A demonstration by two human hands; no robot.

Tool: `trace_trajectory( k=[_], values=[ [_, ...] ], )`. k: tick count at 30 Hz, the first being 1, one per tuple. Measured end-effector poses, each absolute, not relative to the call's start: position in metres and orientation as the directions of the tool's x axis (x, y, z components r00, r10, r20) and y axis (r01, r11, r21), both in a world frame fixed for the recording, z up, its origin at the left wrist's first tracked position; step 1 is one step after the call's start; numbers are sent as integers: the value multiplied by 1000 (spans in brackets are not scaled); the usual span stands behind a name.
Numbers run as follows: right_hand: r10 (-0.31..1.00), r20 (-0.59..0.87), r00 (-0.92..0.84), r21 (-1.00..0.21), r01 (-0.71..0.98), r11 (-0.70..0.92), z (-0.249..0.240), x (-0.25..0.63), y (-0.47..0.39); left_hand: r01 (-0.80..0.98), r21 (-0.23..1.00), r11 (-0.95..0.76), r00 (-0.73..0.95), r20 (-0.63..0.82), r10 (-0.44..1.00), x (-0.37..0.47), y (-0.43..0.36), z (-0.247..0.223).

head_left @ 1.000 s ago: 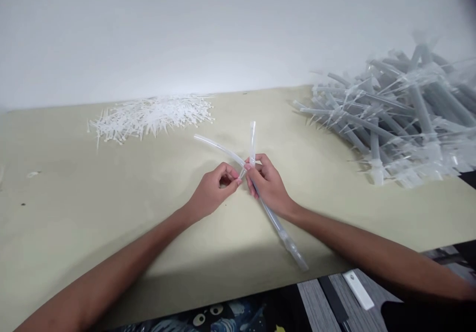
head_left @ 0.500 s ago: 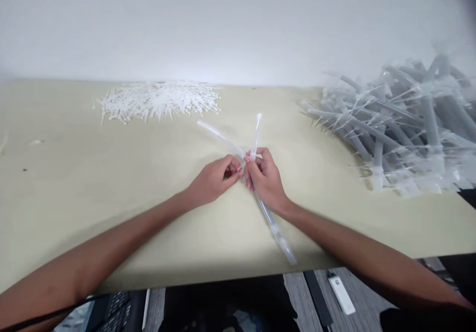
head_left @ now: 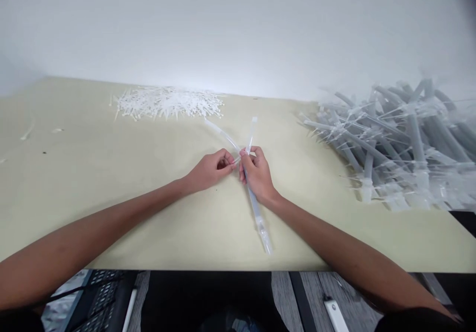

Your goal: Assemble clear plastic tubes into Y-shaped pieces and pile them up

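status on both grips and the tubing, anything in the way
Right grip holding forked clear tubing. Left grip pinching thin strip near the fork. White tie pile beyond, tube heap off right; neither blocking.

A table [head_left: 148, 242] with a smooth, pale yellowish top carries a loose heap of thin white strips [head_left: 169, 102] along its far edge, left of the middle. A larger tangle of greyish tubes [head_left: 412, 138] lies toward the right edge. Near the left edge are pale scraps [head_left: 57, 130] and a dark speck [head_left: 44, 152].
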State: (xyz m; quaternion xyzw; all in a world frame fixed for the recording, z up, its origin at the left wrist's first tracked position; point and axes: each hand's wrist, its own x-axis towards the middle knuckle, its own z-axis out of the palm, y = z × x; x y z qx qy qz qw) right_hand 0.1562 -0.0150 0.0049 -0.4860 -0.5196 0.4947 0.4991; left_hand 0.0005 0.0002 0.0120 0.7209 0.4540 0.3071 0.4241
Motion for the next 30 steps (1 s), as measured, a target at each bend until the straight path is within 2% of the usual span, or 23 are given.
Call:
trace_trajectory(
  k=[6, 14, 21, 26, 30],
  values=[
    [1000, 6, 4, -1000, -2, 6, 5, 156, -9, 364, 917, -162, 387, 10, 922, -2, 8, 11],
    [998, 11, 64, -997, 83, 6, 7, 149, -6, 291, 944, -156, 417, 21, 908, -3, 8, 15],
    [994, 73, 83, -992, 110, 64, 6, 142, 2, 260, 957, -125, 363, 23, 931, -4, 9, 10],
    [998, 54, 28, -996, 78, 51, 6, 144, 2, 252, 963, -97, 317, 12, 948, 1, 11, 7],
    [997, 56, 50, -998, 18, 55, 6, 145, 1, 213, 976, -54, 270, -6, 963, 1, 13, 7]
  ],
)
